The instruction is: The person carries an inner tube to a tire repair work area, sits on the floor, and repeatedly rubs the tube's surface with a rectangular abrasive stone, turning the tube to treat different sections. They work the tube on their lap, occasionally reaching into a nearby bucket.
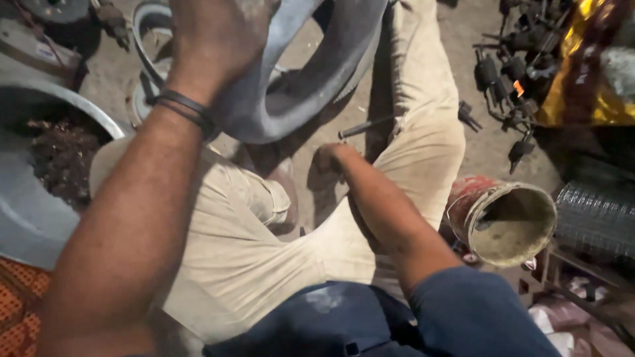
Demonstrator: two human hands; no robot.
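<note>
Basin (26,218): big grey metal one at the far left, dark crumbly dirt lying in it.
Left hand (215,39): raised high at the top, black bands round the wrist, fingers closed round the grey rubber tube.
Rubber tube (297,86): thick grey loop, held up off the floor above the person's beige trousers, curving from the left hand down and back up to the top edge.
Right hand (329,158): low between the knees, near the ground; its fingers curl in, but I cannot tell whether they grip anything.
Metal rod (366,127): thin dark piece on the floor just beyond the right hand.
Bucket (506,221): dirty round one tipped on its side at the right knee, mouth facing up at us.
Tool heap (512,73): dark metal parts piled on the floor at upper right, yellow foil beside them.
</note>
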